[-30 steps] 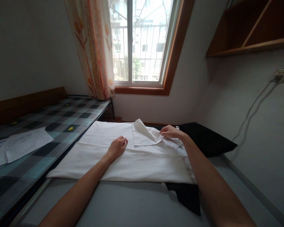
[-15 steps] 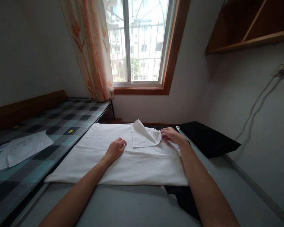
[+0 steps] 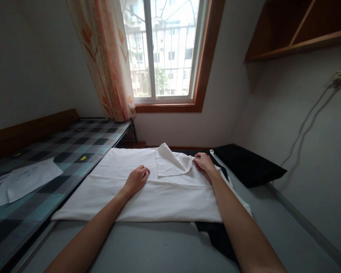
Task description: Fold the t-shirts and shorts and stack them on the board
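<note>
A white shirt [image 3: 125,199] lies spread out, with a collar-like flap [image 3: 172,163] standing partly raised at its far side. My right hand [image 3: 205,163] is closed on the shirt's edge just right of that flap, thumb and fingers pinched together. Loosely curled, my left hand [image 3: 138,178] rests on the middle of the cloth, left of the flap, with nothing visible in its fingers. Black cloth [image 3: 216,237] sticks out from under the shirt at the near right, partly hidden by my right forearm.
A grey surface [image 3: 147,246] carries the shirt. A black flat item [image 3: 247,165] lies at the right by the wall. To the left is a checked mattress [image 3: 93,140] with white papers [image 3: 34,178] on it. Ahead are a window [image 3: 170,57] and a curtain [image 3: 108,76].
My right hand has turned slightly and pinches the shirt's edge more tightly. Some white cloth now shows to the right of my forearm. My left hand has stayed almost still.
</note>
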Demonstrator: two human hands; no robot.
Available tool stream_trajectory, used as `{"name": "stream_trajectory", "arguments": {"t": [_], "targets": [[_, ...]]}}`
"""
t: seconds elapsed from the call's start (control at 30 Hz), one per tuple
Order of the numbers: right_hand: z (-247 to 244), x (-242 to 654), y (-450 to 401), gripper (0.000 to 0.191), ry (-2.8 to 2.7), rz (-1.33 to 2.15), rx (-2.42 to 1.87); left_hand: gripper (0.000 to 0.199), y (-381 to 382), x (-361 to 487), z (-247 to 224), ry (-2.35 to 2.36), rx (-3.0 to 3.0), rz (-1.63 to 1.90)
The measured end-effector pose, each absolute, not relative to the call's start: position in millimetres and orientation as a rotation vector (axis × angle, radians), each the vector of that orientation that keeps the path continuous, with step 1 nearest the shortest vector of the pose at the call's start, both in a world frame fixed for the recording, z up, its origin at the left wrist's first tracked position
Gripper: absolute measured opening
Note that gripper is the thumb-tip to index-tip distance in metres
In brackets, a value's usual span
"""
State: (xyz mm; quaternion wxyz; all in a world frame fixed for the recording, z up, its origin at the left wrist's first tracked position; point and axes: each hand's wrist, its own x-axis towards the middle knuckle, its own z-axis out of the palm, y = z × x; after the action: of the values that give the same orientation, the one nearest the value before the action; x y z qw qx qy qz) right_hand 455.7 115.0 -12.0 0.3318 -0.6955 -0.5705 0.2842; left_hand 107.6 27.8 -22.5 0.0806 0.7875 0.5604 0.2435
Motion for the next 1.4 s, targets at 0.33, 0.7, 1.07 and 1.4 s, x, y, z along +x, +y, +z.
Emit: {"name": "stream_trajectory", "arguments": {"t": [0.33, 0.7, 1.07, 1.4], "targets": [[-9, 454, 119, 0.045, -0.772, 1.067, -1.335, 0.020, 31, 106, -29, 1.648, 2.375, 0.759], [-10, 451, 107, 0.023, -1.090, 1.286, -1.182, 0.020, 31, 103, -31, 1.612, 2.376, 0.812], [-30, 448, 117, 0.012, -0.971, 0.971, -1.252, 0.033, 75, 109, -36, 1.608, 2.094, 1.084], [-32, 448, 114, 0.016, -1.118, 0.977, -1.264, 0.062, 154, 167, -13, 1.857, 1.896, 0.890]]}}
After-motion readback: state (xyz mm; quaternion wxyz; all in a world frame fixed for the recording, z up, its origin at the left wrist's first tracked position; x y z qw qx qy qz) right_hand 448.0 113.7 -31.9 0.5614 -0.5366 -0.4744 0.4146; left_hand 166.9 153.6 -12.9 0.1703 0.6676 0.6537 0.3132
